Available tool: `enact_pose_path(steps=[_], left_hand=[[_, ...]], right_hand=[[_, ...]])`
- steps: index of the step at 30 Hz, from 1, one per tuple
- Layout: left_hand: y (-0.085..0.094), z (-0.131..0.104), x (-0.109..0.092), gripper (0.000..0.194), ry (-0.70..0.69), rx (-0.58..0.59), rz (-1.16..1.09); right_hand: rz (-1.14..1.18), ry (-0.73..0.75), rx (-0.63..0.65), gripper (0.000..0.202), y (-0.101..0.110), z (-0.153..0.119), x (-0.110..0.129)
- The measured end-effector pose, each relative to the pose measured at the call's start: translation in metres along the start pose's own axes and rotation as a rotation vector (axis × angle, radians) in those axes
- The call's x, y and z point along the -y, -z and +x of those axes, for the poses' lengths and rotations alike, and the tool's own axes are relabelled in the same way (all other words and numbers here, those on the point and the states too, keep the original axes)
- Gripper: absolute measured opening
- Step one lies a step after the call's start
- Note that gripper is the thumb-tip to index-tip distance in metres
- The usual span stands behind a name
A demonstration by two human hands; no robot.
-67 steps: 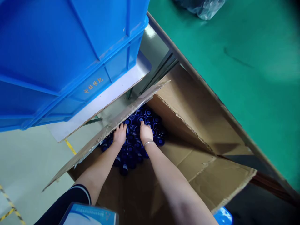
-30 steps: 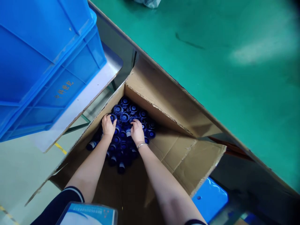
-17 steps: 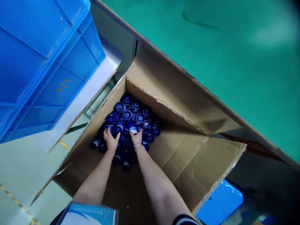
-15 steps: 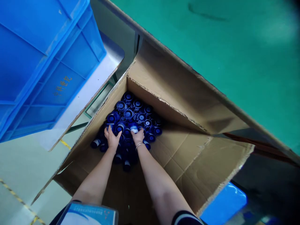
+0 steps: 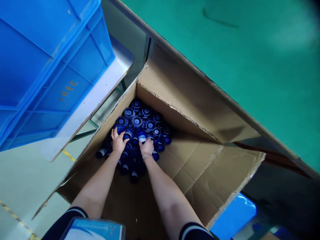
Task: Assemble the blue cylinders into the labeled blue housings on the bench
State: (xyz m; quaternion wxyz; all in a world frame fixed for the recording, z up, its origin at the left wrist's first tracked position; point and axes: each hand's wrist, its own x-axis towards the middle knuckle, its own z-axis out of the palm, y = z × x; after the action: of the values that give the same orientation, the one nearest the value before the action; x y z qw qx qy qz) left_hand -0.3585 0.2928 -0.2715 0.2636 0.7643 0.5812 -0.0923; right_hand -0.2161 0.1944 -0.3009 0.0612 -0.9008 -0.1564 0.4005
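Observation:
Many dark blue bottles (image 5: 136, 121) lie heaped in the deep end of an open cardboard box (image 5: 197, 146), several showing round ends. My right hand (image 5: 147, 147) has its fingers wrapped round a blue bottle with a white label (image 5: 142, 137), close to the middle of the heap. To its left, my left hand (image 5: 118, 142) rests at the heap's edge, fingers and thumb spread apart against the bottles. Its fingertips touch a blue bottle (image 5: 121, 122) near the box's left wall; no bottle is plainly in its grasp.
Stacked blue plastic crates (image 5: 75, 83) stand on a white table (image 5: 112, 71) at left. A green surface (image 5: 237, 66) borders the box at upper right. Another blue object (image 5: 235, 216) is at lower right. A badge card (image 5: 93, 230) hangs in front of me.
My left hand has shifted slightly up over the bottles. My right hand keeps the labelled bottle, its fingers drawn a little closer round it. The view has shifted slightly.

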Motion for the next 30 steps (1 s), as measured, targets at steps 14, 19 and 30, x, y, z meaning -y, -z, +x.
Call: enact_pose_path(steps=[14,19,30], left_hand=[[0.003,0.007,0.018,0.053,-0.001,-0.11,-0.053],[0.023,0.017,0.012,0.055,-0.017,-0.185,-0.083],[0.127,-0.032,-0.129,0.048,-0.485,-0.3,-0.206]], right_hand=[[0.255,0.261,-0.008,0.056,0.045,-0.028,0.075],[0.321,0.498,-0.122,0.016,0.168,-0.054,0.099],[0.055,0.113,-1.091,0.042,0.611,0.028,-0.128]])
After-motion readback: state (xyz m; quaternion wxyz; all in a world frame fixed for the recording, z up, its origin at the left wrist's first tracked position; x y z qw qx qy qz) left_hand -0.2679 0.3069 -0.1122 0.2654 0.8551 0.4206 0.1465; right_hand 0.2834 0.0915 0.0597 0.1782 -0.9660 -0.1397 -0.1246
